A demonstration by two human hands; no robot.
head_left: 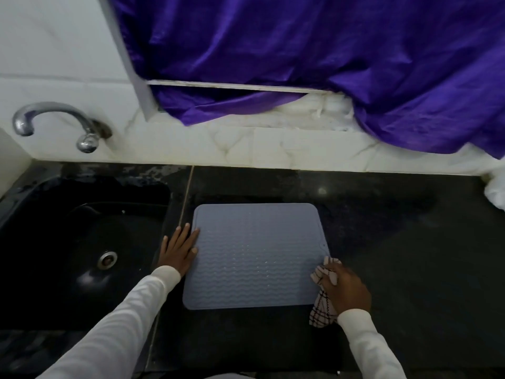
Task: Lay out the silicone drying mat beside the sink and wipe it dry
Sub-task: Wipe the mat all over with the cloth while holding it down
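mat point(254, 255) — grey-blue silicone, flat on the dark counter point(396, 242) just right of the black sink point(82, 242) | left hand point(179, 251) — fingers straight, pressing the mat's left edge | right hand point(345, 288) curled round a checked cloth point(323, 310) at the mat's right edge | tap point(57, 121) above the sink

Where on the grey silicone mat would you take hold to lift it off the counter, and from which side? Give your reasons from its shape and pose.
Probably the far right corner of the mat, reached from the right. The mat lies flat on the dark counter, so only a thin, rounded edge can be pinched and peeled up. That corner is free: the left hand rests on the left edge, and the right hand holds the checked cloth at the near right.
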